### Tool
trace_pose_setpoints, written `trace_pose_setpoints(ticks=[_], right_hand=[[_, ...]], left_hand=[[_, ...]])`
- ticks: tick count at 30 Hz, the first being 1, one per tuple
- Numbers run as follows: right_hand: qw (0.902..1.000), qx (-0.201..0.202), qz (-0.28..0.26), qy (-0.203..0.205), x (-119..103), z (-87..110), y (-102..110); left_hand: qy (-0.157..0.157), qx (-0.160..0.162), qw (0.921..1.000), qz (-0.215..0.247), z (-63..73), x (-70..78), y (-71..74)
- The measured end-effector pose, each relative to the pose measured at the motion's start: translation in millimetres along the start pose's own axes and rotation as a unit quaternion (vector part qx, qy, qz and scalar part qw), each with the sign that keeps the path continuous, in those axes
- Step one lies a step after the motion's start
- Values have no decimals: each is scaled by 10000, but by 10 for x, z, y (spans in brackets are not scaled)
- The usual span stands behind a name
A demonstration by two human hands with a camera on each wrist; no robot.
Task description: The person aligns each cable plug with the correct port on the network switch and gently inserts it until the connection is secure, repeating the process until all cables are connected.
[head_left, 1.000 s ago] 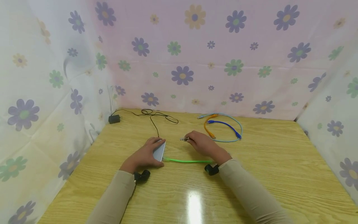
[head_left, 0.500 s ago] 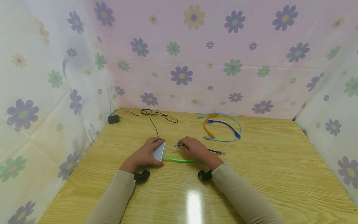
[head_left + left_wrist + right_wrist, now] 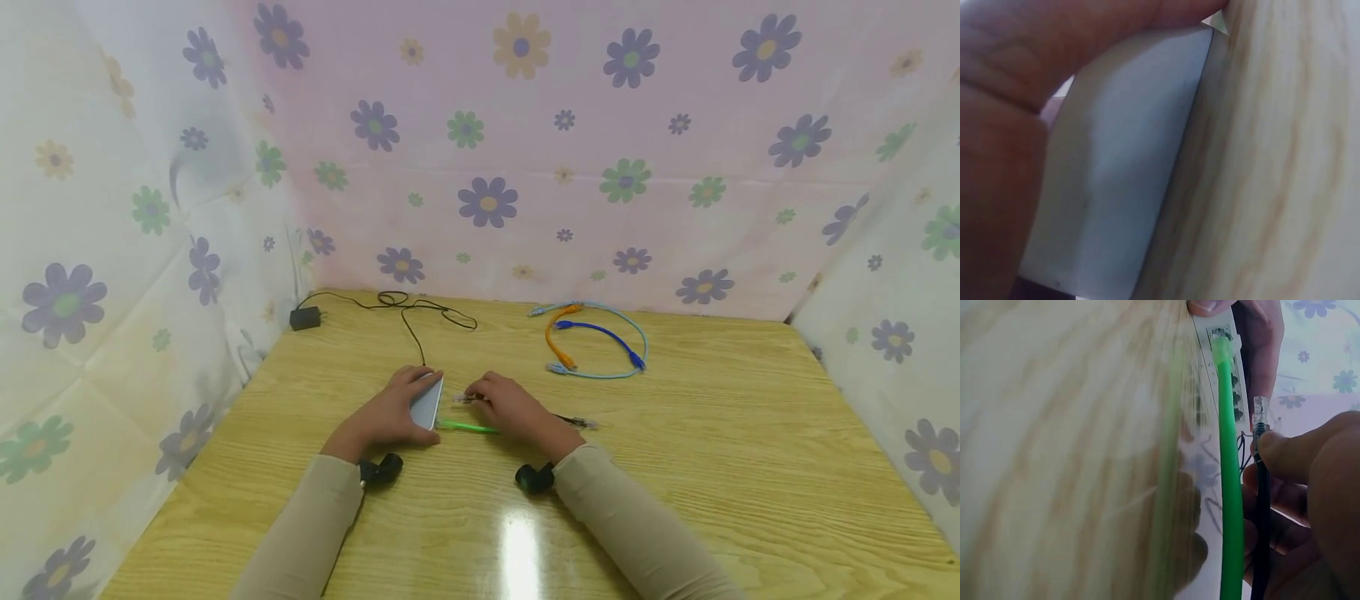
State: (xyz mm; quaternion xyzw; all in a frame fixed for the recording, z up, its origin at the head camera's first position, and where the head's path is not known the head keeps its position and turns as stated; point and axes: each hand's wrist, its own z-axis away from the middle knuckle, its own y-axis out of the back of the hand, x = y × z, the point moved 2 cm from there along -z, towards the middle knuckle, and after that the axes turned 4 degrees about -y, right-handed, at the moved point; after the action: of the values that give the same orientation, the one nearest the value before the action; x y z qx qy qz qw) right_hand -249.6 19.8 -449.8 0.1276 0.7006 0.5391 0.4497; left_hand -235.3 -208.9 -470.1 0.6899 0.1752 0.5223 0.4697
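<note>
My left hand (image 3: pixel 384 419) grips a small white network switch (image 3: pixel 425 406) from both ends, thumb at the near end and fingers at the far end. The right wrist view shows a row of ports along its side, with a green Ethernet cable (image 3: pixel 1229 475) plugged into the end one nearest my thumb. My right hand (image 3: pixel 517 408) pinches a black Ethernet cable (image 3: pixel 1262 506) just behind its clear plug (image 3: pixel 1261 411). That plug points at the port side, a short way from it. The cable's other plug (image 3: pixel 583 423) sticks out behind the hand.
Light blue (image 3: pixel 611 377), orange (image 3: pixel 552 340) and dark blue (image 3: pixel 600 331) Ethernet cables lie at the back right of the wooden table (image 3: pixel 735 433). A thin black cord (image 3: pixel 411 329) leads from the switch to a power adapter (image 3: pixel 305 318) at the back left. Flowered cloth surrounds the table.
My right hand has moved left and nearer to me, bringing the black cable's plug closer to the switch. The left hand and the switch have stayed put.
</note>
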Motion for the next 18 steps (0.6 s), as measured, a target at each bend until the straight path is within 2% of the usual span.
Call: trace_pose_setpoints(ticks=[5,12,18], right_hand=[[10000,-80,5,-50,-45,1,-31],[9997,-171,-43,-151,-81,17,-73],[9998,-157,-42,-113,-91,12,-121]], left_hand=[[-4,45,10000,-33,-5,-15,-13],[213,-4,9996,158,9,-3,-23],[260,-21,9995,153,24,4,-31]])
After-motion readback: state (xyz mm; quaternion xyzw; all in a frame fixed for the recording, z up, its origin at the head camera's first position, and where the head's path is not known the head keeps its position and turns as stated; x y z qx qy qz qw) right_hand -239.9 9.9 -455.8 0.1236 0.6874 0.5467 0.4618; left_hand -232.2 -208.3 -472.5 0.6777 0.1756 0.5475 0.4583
